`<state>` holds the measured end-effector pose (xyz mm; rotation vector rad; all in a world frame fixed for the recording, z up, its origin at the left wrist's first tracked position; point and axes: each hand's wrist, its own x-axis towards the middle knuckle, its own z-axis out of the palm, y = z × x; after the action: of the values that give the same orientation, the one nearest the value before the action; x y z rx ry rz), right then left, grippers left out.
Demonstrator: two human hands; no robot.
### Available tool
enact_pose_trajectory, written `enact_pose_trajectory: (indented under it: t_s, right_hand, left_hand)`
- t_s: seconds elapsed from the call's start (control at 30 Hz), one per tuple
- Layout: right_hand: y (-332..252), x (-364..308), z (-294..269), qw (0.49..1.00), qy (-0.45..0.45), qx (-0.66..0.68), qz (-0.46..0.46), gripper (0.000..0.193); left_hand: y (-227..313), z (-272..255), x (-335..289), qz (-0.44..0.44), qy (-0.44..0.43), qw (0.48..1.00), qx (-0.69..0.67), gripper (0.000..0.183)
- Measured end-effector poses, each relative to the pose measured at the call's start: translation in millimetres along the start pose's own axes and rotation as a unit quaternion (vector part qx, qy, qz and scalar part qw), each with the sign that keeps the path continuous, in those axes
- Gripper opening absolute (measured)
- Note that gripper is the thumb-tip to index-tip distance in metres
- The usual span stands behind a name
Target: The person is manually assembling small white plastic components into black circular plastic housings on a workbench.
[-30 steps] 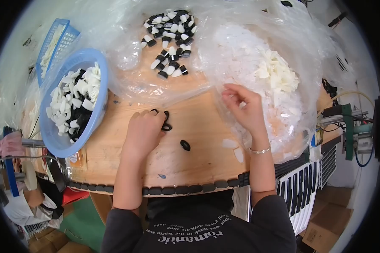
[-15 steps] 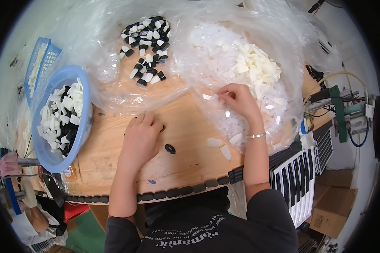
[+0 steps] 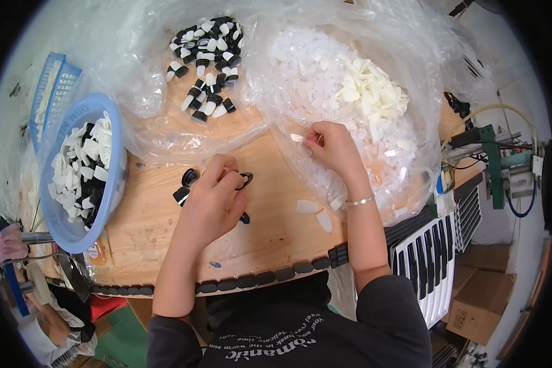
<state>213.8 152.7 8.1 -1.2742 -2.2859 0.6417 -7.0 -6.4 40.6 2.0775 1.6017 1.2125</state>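
Observation:
My left hand point(image 3: 211, 199) is raised a little over the wooden table, thumb and fingers pinching a black oval ring point(image 3: 246, 179). Beside its knuckles lie black caps point(image 3: 189, 178), and another black piece point(image 3: 244, 218) shows partly from behind the hand. My right hand point(image 3: 334, 149) is closed in a pinch at the near left of a heap of small clear pieces point(image 3: 300, 67); what its fingertips hold cannot be made out. A small clear-white piece point(image 3: 297, 138) lies just left of those fingertips. Two white flat oval pieces point(image 3: 306, 207) rest on the wood nearer me.
Black-and-white capped pieces point(image 3: 205, 46) are piled at the back. Cream flat pieces point(image 3: 374, 89) top the clear heap on plastic sheeting point(image 3: 221, 142). A blue basin point(image 3: 118, 178) of black and white parts stands left. Black pads point(image 3: 245, 282) line the table's front edge.
My left hand has lifted from the table with a black oval ring between its fingers, uncovering black caps beside it. My right hand has shifted slightly left, closer to the small clear-white piece.

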Motion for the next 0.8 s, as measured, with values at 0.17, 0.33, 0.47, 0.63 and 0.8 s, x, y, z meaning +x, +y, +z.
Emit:
enact_pose_trajectory:
  t_s: [0.17,0.33,0.47,0.63,0.8]
  right_hand:
    - [-0.9,-4.0,6.1,0.995,-0.049,-0.072,0.039,0.011]
    - [-0.6,-5.3,-15.8,0.989,-0.122,-0.056,0.062,0.012]
    - [11.6,-0.1,-29.1,0.998,0.008,0.014,0.065,0.012]
    - [28.3,6.9,-10.1,0.998,0.053,0.030,-0.013,0.013]
    - [19.1,4.9,10.4,0.998,-0.015,-0.051,-0.028,0.014]
  left_hand:
    - [-7.1,4.8,-2.2,-0.015,-0.019,1.000,0.002,0.018]
    - [-7.4,7.5,-1.2,-0.064,-0.003,0.996,-0.067,0.023]
    - [-10.1,7.4,-0.5,-0.060,0.009,0.994,-0.094,0.030]
    - [-9.0,7.7,-0.2,-0.047,-0.026,0.996,-0.073,0.032]
    - [-9.0,7.7,1.4,-0.043,-0.035,0.997,-0.048,0.031]
